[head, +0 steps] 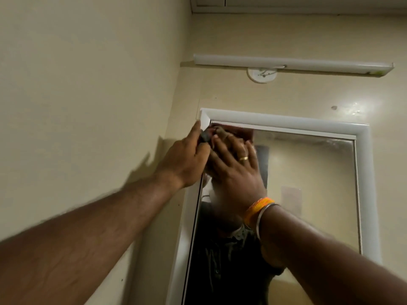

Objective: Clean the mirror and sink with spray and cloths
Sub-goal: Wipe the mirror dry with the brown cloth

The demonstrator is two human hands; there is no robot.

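Head view showed both hands raised to the top left corner of the white-framed mirror (308,183). The left hand (187,159) curled its fingers around a small dark object (50,137), too blurred to identify, at the frame's edge. The right hand (235,166), wearing a ring (244,158), pressed with spread, straight fingers against a brownish cloth (222,135) on the glass.

The cream-painted wall (308,97) carried a rectangular mirror (308,183) in a white rounded frame (286,122) (its glass hazy near the top). Above it sat a long white tube-light fitting (286,62) and, just below that, a round white ceiling-rose plate (261,75).
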